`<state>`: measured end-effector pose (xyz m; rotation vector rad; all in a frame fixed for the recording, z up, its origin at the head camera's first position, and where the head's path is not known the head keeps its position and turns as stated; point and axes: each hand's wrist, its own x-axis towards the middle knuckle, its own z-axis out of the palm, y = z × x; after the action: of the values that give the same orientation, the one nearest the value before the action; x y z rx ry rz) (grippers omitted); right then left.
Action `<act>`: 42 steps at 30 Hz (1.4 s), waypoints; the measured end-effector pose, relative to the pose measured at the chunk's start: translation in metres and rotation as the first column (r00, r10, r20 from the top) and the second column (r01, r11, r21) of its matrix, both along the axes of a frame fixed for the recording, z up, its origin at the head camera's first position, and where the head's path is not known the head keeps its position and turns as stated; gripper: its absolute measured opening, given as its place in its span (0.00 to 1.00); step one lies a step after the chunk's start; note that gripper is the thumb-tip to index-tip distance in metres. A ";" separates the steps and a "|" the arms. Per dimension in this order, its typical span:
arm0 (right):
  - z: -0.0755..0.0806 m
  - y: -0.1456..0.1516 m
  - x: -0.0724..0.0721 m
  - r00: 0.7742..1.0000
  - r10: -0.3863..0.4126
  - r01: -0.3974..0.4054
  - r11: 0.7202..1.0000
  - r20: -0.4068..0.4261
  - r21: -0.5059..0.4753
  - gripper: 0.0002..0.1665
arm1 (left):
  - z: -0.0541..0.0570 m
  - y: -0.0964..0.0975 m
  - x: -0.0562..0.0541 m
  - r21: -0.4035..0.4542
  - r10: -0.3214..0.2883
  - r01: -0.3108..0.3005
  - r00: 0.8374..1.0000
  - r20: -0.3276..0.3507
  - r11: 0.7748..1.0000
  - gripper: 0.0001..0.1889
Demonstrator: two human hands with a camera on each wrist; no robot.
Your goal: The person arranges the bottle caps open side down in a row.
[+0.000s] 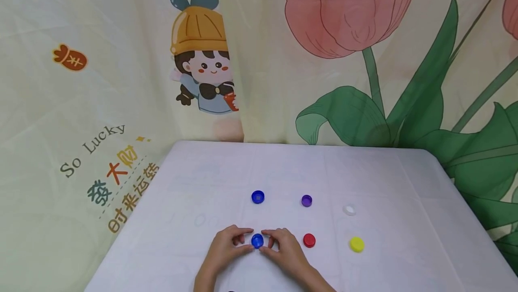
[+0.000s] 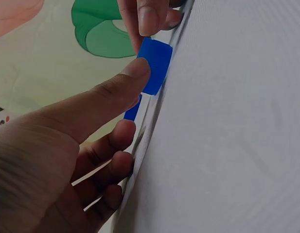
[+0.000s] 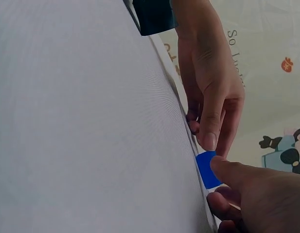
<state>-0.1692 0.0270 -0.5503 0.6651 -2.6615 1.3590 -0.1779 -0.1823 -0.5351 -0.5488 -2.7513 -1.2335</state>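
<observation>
A blue bottle cap (image 1: 257, 240) sits between the two hands near the front of the table. My left hand (image 1: 227, 246) comes from its left side, thumb and index finger bent round the rim. In the left wrist view the left thumb (image 2: 137, 69) overlaps the cap's ridged side. From the other side my right hand (image 1: 285, 248) frames the same cap with thumb and index finger. The right thumb (image 3: 225, 167) lies against the cap's side in the right wrist view. Another blue cap (image 1: 257, 197), hollow side up, lies straight behind.
A white cloth covers the table (image 1: 182, 184). To the right of the hands lie a red cap (image 1: 309, 240) and a yellow cap (image 1: 357, 244). Farther back are a purple cap (image 1: 306, 200) and a white cap (image 1: 350, 210). A printed curtain (image 1: 263, 58) hangs behind.
</observation>
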 end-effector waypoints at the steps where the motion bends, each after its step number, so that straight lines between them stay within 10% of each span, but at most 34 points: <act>1: 0.000 0.000 -0.001 1.000 -0.001 0.001 1.000 -0.008 0.011 0.22 | 0.000 0.000 0.000 -0.014 0.003 -0.003 1.000 0.000 1.000 0.19; 22: 0.008 0.004 0.005 0.996 -0.047 0.048 0.999 -0.073 0.009 0.17 | 0.007 0.011 0.006 0.096 -0.039 0.040 0.999 -0.017 0.995 0.14; 29: 0.039 0.016 0.012 0.974 -0.110 0.105 0.994 -0.198 -0.035 0.16 | 0.031 0.028 0.010 0.205 -0.023 0.040 0.996 -0.086 0.978 0.13; 37: 0.080 0.037 0.023 0.922 -0.176 0.141 0.982 -0.345 -0.123 0.17 | 0.085 0.055 0.026 0.267 -0.029 0.085 0.978 -0.207 0.960 0.14; 42: 0.097 0.054 0.028 0.916 -0.154 0.118 0.986 -0.371 -0.120 0.18 | 0.089 0.067 0.027 0.289 -0.043 0.108 0.974 -0.222 0.951 0.14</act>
<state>-0.1417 0.0809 -0.4536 0.6416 -2.2770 1.1731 -0.1506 -0.1149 -0.4457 -0.7128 -2.3305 -1.4775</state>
